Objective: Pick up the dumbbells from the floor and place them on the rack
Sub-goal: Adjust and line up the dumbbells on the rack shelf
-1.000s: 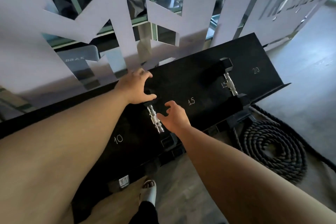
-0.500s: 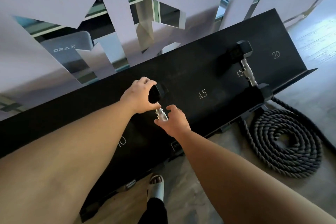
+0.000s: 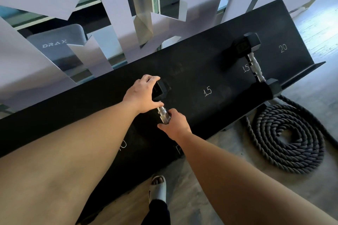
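Note:
A black sloped rack with chalk numbers 10, 15 and 20 runs across the view. A small dumbbell with black hex ends and a knurled steel handle lies on the rack in the middle. My left hand grips its far black head. My right hand wraps the near part of its handle and hides the near head. A bigger black hex dumbbell rests on the rack to the right, beside a chalk 15.
A coiled black battle rope lies on the grey floor right of the rack. My foot in a white slide stands at the rack's front edge. A mirrored wall with pale cut-out shapes rises directly behind the rack.
My left hand has closed on the small dumbbell's far head and my right hand has come onto its handle. The view has shifted, so the rack sits lower and further right.

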Demonstrator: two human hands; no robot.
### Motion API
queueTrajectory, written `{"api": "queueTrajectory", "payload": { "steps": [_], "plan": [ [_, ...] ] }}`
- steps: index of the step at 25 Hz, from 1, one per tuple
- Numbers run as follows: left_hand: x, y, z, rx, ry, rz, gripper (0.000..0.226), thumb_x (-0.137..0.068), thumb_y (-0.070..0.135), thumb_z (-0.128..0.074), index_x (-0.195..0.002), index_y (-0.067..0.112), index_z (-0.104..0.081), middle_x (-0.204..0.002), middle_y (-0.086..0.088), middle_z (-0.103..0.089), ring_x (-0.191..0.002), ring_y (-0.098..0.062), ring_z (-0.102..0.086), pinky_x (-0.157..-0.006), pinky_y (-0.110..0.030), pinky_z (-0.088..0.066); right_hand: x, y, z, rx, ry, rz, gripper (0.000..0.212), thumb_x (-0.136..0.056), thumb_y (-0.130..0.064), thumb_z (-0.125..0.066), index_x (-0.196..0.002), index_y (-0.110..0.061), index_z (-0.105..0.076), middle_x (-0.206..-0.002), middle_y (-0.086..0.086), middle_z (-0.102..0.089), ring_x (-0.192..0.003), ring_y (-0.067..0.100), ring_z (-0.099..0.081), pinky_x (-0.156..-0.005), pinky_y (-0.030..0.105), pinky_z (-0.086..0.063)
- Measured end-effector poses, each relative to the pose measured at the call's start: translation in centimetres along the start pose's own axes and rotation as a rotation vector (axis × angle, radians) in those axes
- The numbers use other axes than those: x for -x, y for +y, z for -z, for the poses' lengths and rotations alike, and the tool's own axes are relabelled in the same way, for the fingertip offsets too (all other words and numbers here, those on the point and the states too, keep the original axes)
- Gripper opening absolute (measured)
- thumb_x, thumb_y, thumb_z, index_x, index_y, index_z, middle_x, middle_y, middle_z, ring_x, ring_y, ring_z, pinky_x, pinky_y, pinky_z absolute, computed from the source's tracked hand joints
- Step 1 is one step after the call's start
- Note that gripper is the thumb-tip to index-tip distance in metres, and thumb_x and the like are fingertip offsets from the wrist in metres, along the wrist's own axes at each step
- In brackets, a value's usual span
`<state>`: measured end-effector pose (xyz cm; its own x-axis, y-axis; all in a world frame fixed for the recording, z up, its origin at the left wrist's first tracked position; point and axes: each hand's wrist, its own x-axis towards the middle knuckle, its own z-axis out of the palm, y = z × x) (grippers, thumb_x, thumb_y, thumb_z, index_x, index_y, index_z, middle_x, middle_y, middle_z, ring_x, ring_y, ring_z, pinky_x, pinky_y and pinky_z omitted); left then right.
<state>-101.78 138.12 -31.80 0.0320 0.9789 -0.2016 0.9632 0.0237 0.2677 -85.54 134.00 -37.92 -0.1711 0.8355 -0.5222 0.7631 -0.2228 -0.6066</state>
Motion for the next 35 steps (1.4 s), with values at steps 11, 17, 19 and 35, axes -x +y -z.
{"api": "queueTrajectory", "payload": {
  "steps": [11,17,19,35],
  "plan": [
    [-1.2,-0.2,1.1,-0.004,-0.019,-0.106,0.09,-0.078,0.05,-0.083,-0.152,0.025,-0.039,-0.151,-0.001,-0.048,-0.131,-0.026,-0.055,-0.098,-0.043,-0.054,-1.6,-0.6,0.4,0.028,-0.036,-0.07,0.026,-0.083,-0.017,-0.08,-0.096,-0.016,-0.057,-0.089,0.001,-0.06,-0.072,0.018,-0.062,-0.064,0.033,-0.056],
    [-3.8,2.9,3.6,0.022,-0.006,-0.178,0.087,-0.077,0.051,-0.083,-0.15,0.024,-0.042,-0.147,0.0,-0.053,-0.125,-0.027,-0.06,-0.094,-0.044,-0.055,-1.5,-1.1,5.3,0.036,0.029,-0.085,0.026,-0.083,-0.016,-0.08,-0.088,-0.019,-0.054,-0.084,-0.001,-0.058,-0.067,0.016,-0.06,-0.058,0.031,-0.053],
    [-5.2,4.6,4.5,0.015,0.028,-0.194,0.087,-0.076,0.051,-0.083,-0.148,0.024,-0.043,-0.144,0.001,-0.054,-0.123,-0.027,-0.061,-0.091,-0.044,-0.055,-2.0,-0.9,7.6,0.027,0.055,-0.085,0.026,-0.082,-0.015,-0.079,-0.085,-0.018,-0.053,-0.083,0.0,-0.057,-0.066,0.017,-0.059,-0.058,0.033,-0.055],
    [-17.4,16.0,-0.8,-0.062,-0.051,-0.159,0.093,-0.079,0.054,-0.079,-0.156,0.025,-0.035,-0.157,-0.001,-0.042,-0.133,-0.027,-0.049,-0.095,-0.042,-0.053,-11.8,9.3,18.3,-0.003,-0.056,-0.053,0.026,-0.081,-0.014,-0.074,-0.081,-0.021,-0.049,-0.079,0.0,-0.056,-0.062,0.015,-0.055,-0.052,0.028,-0.043]
  ]
}}
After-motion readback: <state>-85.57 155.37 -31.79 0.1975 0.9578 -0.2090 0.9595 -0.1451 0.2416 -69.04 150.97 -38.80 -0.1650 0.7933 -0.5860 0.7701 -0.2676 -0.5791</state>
